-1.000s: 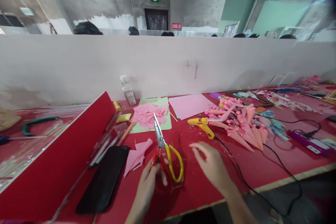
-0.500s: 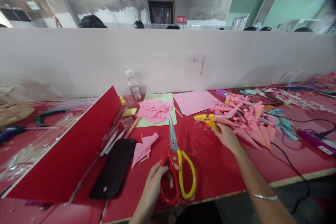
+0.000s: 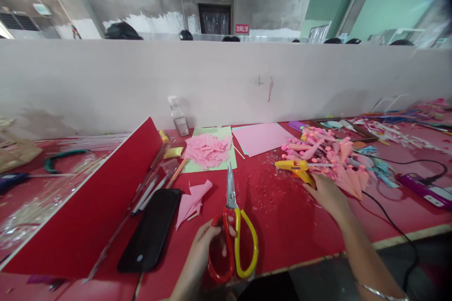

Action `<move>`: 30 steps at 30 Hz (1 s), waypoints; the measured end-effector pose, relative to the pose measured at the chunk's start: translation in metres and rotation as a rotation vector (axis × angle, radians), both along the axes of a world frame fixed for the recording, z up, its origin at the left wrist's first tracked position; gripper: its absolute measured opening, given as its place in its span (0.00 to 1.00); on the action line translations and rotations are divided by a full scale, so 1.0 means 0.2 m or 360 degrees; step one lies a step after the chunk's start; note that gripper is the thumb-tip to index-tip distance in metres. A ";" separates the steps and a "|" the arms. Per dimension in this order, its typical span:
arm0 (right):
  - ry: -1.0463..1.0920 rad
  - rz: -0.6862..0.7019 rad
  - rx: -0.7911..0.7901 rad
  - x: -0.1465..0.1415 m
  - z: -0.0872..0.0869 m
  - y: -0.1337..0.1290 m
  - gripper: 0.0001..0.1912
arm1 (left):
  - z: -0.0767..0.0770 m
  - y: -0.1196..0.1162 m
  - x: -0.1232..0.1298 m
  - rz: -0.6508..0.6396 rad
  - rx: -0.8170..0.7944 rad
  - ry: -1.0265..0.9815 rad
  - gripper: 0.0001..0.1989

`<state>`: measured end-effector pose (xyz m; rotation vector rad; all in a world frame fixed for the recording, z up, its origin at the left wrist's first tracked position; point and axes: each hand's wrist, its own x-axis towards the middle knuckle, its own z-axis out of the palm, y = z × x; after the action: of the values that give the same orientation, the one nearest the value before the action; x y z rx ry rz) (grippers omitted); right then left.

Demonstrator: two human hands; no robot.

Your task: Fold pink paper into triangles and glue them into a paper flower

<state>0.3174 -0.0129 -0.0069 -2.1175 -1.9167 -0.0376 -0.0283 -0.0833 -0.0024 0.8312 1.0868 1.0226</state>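
My left hand [image 3: 208,240] is closed on the red handle of the scissors [image 3: 231,193], whose other handle is yellow; the blades are together and point away from me. My right hand [image 3: 326,193] grips the yellow glue gun [image 3: 298,169] by its handle, its nozzle facing left. Just beyond the gun lies a heap of pink paper cones [image 3: 344,169]. Cut pink paper pieces [image 3: 208,150] are piled on a light green sheet [image 3: 226,165], past the scissor tips. Folded pink paper [image 3: 192,202] rests left of the scissors.
A black phone [image 3: 151,230] lies beside a slanted red board [image 3: 92,207]. Pink sheets [image 3: 261,137] and a clear bottle [image 3: 179,117] are near the white partition [image 3: 219,84]. A purple device [image 3: 423,192] and black cable [image 3: 391,225] are at right.
My right hand and the glue gun have moved to the right. My left hand and the scissors have shifted slightly left and nearer to me.
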 end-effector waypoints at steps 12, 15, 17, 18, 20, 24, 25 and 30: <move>-0.0204 0.0620 -0.0301 -0.71 0.32 0.40 0.15 | -0.07 0.05 -0.05 -0.0201 0.0039 0.0022 0.13; -0.0267 0.0484 -0.0387 -0.80 0.25 0.66 0.16 | -0.08 0.04 -0.05 -0.0166 0.0043 -0.0012 0.13; -0.0290 0.0432 -0.0475 -0.81 0.20 0.77 0.14 | -0.07 0.04 -0.04 -0.0177 0.0041 -0.0032 0.13; -0.0296 0.0411 -0.0521 -0.80 0.18 0.82 0.13 | -0.07 0.04 -0.04 -0.0188 0.0037 -0.0045 0.13; -0.0309 0.0390 -0.0606 -0.79 0.16 0.88 0.13 | -0.06 0.04 -0.04 -0.0200 0.0025 -0.0076 0.13; -0.0341 0.0389 -0.0686 -0.78 0.14 0.95 0.16 | -0.06 0.04 -0.04 -0.0193 0.0011 -0.0052 0.14; -0.0348 0.0385 -0.0700 -0.77 0.14 0.96 0.16 | -0.06 0.04 -0.04 -0.0202 0.0011 -0.0030 0.14; -0.0365 0.0307 -0.0706 -0.72 0.19 1.00 0.16 | -0.06 0.04 -0.05 -0.0226 0.0003 0.0025 0.15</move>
<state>0.1733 0.1868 0.0303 -2.2607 -2.4458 0.2123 -0.0383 -0.0763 -0.0154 0.9062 1.0253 0.8994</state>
